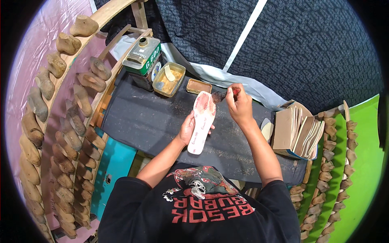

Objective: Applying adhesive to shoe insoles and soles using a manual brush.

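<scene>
A white shoe insole [199,133] with red marks lies along my left hand [187,128], whose fingers wrap round its edge near the middle. Its wide toe end points away from me and has a wet-looking, reddish-brown patch. My right hand [240,105] is closed on a brush [219,96] with a red handle. The dark brush head meets the insole's right edge near the toe; whether it presses on the surface, I cannot tell. Just beyond the insole stands a small rectangular tub [199,86] with brownish contents.
On the dark table [133,109] stand a metal can [142,60] and a tray [170,81] of yellowish paste. At right, a box of stacked insole-like sheets [298,131] sits by a pale piece [266,129]. Racks of wooden shoe lasts [37,103] flank both sides.
</scene>
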### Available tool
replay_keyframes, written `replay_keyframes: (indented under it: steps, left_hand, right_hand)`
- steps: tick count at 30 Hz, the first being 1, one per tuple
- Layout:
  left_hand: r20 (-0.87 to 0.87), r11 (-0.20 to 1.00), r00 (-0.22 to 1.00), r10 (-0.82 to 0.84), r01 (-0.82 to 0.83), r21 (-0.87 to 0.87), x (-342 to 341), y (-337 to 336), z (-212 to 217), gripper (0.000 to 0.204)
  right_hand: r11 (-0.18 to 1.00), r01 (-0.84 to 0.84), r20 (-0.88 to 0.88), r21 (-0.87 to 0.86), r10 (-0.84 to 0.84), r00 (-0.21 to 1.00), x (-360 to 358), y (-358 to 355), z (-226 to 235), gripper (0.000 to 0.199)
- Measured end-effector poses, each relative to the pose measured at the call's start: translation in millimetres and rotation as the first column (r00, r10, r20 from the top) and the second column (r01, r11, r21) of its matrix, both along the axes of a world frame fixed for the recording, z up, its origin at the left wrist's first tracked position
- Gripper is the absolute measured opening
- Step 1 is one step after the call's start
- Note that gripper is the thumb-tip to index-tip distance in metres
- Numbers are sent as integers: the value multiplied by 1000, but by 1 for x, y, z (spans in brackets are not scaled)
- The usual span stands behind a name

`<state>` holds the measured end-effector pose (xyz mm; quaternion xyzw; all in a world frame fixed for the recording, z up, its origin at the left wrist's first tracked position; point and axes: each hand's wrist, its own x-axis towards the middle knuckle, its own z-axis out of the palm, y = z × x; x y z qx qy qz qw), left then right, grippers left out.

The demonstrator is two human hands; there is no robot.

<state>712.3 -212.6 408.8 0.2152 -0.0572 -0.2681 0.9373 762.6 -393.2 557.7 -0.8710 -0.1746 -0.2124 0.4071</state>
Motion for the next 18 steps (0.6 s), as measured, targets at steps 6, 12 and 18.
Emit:
replay_keyframes:
  steps: [6, 12, 18]
  left_hand:
    - [11, 1000, 1000, 11, -10, -16, 2, 7, -4, 64]
    - [38, 999, 999, -17, 18, -33, -4, -1, 5, 63]
    - [-8, 994, 995, 97, -97, -42, -3, 2, 7, 64]
  right_hand:
    - [996, -82, -73, -42, 79, 994, -26, 2, 1, 11]
    - [999, 19, 41, -26, -18, 999, -8, 0, 12, 11]
    - [988, -123, -129, -93, 111, 985, -33, 3, 11, 12]
